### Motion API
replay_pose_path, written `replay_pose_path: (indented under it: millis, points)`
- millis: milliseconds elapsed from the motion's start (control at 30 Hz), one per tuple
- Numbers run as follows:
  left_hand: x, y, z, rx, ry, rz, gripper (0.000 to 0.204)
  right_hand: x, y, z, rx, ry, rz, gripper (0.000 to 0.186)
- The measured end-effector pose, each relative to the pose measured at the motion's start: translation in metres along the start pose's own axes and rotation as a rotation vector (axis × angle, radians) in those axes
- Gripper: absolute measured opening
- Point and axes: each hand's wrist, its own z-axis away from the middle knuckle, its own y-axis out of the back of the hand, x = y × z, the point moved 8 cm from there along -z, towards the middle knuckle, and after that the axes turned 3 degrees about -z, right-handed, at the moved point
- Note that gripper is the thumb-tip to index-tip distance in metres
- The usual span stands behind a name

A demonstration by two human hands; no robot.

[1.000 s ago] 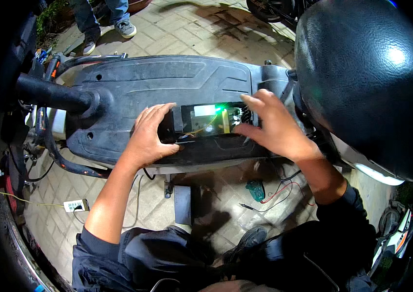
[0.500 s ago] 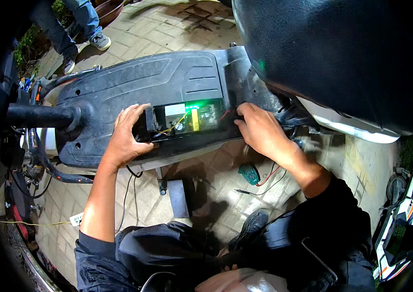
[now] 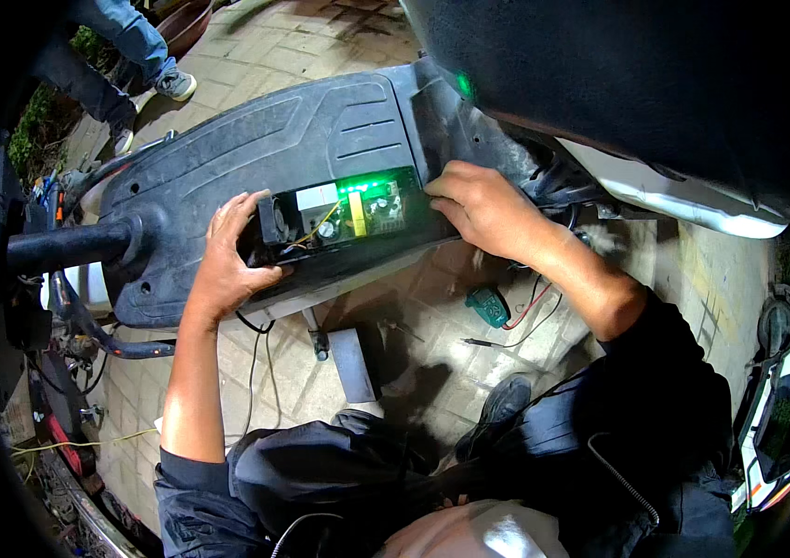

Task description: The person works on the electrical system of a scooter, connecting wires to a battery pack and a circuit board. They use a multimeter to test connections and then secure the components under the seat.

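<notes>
An opened black electronics case (image 3: pixel 358 240), with a bare circuit board, a yellow component (image 3: pixel 358 214), a small fan (image 3: pixel 273 223) and lit green lights (image 3: pixel 367 184), lies on the grey scooter footboard (image 3: pixel 227 149). Around the case's fan end curls my left hand (image 3: pixel 226 256), fingers on the far side and thumb on the near side. My right hand (image 3: pixel 483 206) is at the opposite end, thumb and fingers pinched together against the case's edge; what they pinch is hidden.
Above right looms the black scooter seat (image 3: pixel 637 102). A green meter (image 3: pixel 488 307) with red and black leads lies on the paving, near the scooter's pedal-like grey plate (image 3: pixel 351 365). Another person's legs (image 3: pixel 139 46) stand at the upper left.
The whole view has shifted and turned slightly. The board shows more fully at the right end, and the red wire seen there earlier is out of sight. Both hands stay at the case's ends.
</notes>
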Motion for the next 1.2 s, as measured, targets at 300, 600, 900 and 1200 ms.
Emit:
replay_pose_path:
  millis: [300, 600, 900, 1200]
  points:
    - [0.002, 0.002, 0.000, -0.002, -0.006, 0.009, 0.092, 0.000, 0.001, -0.004, 0.000, 0.003, -0.006, 0.015]
    - [0.001, 0.001, 0.000, -0.005, 0.006, -0.013, 0.092, 0.000, 0.002, -0.008, -0.052, 0.068, -0.043, 0.015]
    - [0.003, 0.002, 0.000, -0.011, 0.019, -0.022, 0.092, 0.008, -0.007, -0.016, -0.331, -0.106, 0.001, 0.019]
    - [0.003, 0.003, 0.000, -0.004, 0.015, -0.006, 0.092, 0.004, -0.010, -0.014, -0.318, -0.109, 0.315, 0.012]
